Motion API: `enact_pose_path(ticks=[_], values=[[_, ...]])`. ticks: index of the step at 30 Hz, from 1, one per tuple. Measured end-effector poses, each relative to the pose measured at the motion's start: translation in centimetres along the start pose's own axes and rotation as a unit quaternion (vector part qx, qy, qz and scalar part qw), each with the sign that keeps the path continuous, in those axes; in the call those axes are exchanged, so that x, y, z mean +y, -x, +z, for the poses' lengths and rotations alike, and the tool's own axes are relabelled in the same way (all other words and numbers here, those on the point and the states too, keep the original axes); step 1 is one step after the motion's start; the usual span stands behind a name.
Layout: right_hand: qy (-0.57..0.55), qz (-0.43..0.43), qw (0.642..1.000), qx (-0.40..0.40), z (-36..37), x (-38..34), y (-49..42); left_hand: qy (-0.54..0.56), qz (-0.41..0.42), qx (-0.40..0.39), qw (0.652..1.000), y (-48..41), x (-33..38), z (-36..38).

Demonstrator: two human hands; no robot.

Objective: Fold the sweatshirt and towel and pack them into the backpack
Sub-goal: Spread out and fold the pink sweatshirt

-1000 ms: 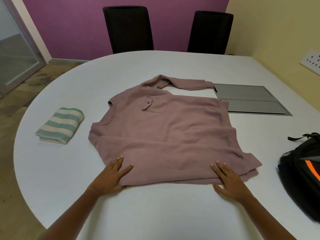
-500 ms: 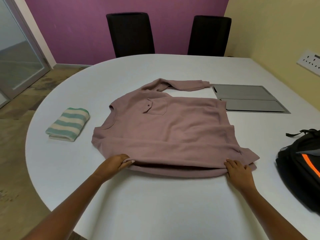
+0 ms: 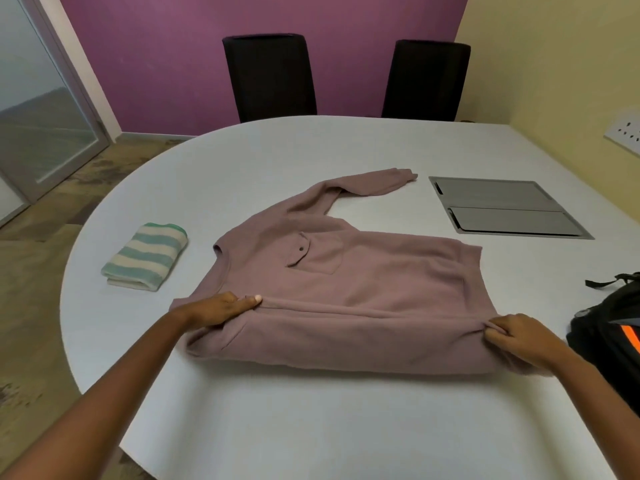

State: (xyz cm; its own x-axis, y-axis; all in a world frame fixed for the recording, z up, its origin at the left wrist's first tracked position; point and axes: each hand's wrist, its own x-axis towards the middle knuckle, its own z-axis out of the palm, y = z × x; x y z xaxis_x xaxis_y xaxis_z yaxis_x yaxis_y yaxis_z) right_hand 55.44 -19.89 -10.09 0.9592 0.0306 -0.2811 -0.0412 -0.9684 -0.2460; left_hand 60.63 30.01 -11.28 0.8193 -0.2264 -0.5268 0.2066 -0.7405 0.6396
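Two-handed hold on the sweatshirt (image 3: 363, 289), spread on the table (image 3: 311, 427) with its near part raised into a fold: left hand (image 3: 214, 308) pinching the fold's edge by the shoulder, fingers curled round the cloth, right hand (image 3: 519, 336) clamped on bunched cloth at the hem end. Far sleeve bent toward the panel (image 3: 502, 206); folded towel (image 3: 147, 256) well apart on the left, backpack (image 3: 609, 341) just right of the right hand, perhaps zipped, though mostly cut off.

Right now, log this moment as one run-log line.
step: folding sweatshirt | left hand: grips near edge | right hand: grips near edge | towel: folded, left on table | backpack: at right
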Motion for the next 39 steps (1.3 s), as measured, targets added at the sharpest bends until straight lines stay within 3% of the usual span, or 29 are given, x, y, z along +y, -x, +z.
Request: enact_pose_path(ticks=[3,7,11,18,25,31,39], values=[[-0.045,0.035,0.997,-0.061,-1.2,-0.8,-2.3,0.021,-0.030,-0.004,0.999,-1.3,0.2,-1.6],[-0.051,0.071,0.991,-0.102,-1.8,-1.4,-5.8,0.016,-0.043,0.076,0.996,-4.0,1.4,-1.5],[0.003,0.070,0.992,-0.101,-0.9,-1.7,-8.3,-0.036,-0.050,0.171,0.983,-7.5,1.6,-0.7],[-0.016,0.100,0.993,-0.059,1.9,0.0,-8.6,-0.160,-0.057,0.287,0.943,-9.8,-0.4,2.3],[-0.072,0.153,0.986,0.005,2.5,1.4,-7.4,-0.130,-0.094,0.193,0.968,-7.8,-2.5,2.5],[-0.084,0.180,0.980,-0.014,2.8,2.2,-6.2,0.028,-0.079,0.011,0.996,-5.6,-3.1,0.5],[-0.075,0.203,0.976,-0.002,2.6,2.9,-4.9,-0.185,-0.050,0.072,0.979,-6.8,-3.5,1.2]])
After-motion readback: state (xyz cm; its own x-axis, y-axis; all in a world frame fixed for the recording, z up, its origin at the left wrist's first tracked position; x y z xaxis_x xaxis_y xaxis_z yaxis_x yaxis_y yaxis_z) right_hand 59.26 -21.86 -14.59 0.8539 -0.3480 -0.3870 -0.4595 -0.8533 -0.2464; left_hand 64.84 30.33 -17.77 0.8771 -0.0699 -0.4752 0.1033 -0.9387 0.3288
